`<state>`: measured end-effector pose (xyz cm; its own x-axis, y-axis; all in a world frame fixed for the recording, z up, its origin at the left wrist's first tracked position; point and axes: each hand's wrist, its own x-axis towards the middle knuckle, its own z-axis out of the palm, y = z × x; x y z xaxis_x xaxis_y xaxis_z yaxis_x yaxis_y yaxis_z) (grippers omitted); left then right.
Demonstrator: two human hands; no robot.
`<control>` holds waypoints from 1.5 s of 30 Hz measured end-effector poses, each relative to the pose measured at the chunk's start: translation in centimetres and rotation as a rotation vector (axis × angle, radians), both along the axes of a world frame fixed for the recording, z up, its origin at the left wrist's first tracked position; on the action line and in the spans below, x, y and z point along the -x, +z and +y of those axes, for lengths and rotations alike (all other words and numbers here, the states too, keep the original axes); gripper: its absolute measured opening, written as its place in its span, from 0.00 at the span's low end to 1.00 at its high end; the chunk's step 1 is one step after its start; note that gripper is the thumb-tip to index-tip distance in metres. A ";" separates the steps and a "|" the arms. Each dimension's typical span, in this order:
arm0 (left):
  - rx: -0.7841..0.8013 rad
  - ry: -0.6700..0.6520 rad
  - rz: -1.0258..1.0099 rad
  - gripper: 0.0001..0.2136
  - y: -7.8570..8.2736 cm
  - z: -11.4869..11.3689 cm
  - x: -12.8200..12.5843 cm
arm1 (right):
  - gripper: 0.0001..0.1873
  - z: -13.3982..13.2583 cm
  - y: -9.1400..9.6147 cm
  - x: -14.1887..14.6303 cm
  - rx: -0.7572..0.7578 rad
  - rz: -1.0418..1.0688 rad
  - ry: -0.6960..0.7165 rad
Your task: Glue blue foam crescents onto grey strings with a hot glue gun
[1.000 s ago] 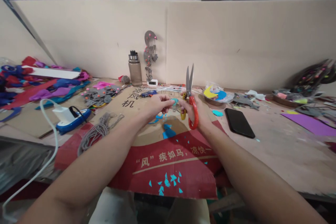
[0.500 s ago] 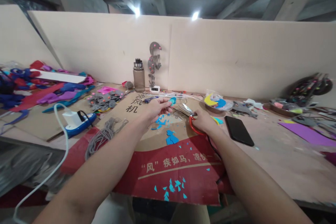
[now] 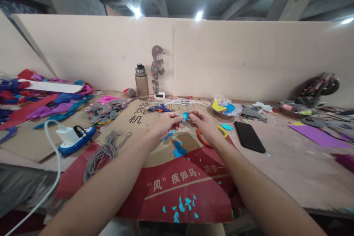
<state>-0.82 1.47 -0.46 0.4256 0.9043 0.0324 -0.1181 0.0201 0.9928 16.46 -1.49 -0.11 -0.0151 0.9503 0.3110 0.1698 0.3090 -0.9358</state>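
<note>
Pinching a little blue piece [image 3: 184, 117] with left hand [image 3: 166, 123] and right hand [image 3: 204, 123] both, over the cardboard [image 3: 163, 155], lol, right by some half-hidden scissors [image 3: 202, 141].

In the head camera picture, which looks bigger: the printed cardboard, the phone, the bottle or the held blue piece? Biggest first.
1. Printed cardboard
2. Phone and bottle: too alike to rank
3. Blue piece, partly covered
</note>
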 end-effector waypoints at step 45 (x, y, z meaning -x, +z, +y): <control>0.101 0.058 -0.022 0.05 0.4 -1.1 -0.9 | 0.17 0.5 -1.1 -0.5 0.161 0.092 0.038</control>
<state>0.12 0.33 -0.03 0.3728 0.9265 -0.0511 -0.1440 0.1121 0.9832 16.91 -0.95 -1.16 -0.0302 0.9872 0.1564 0.0721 0.1582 -0.9848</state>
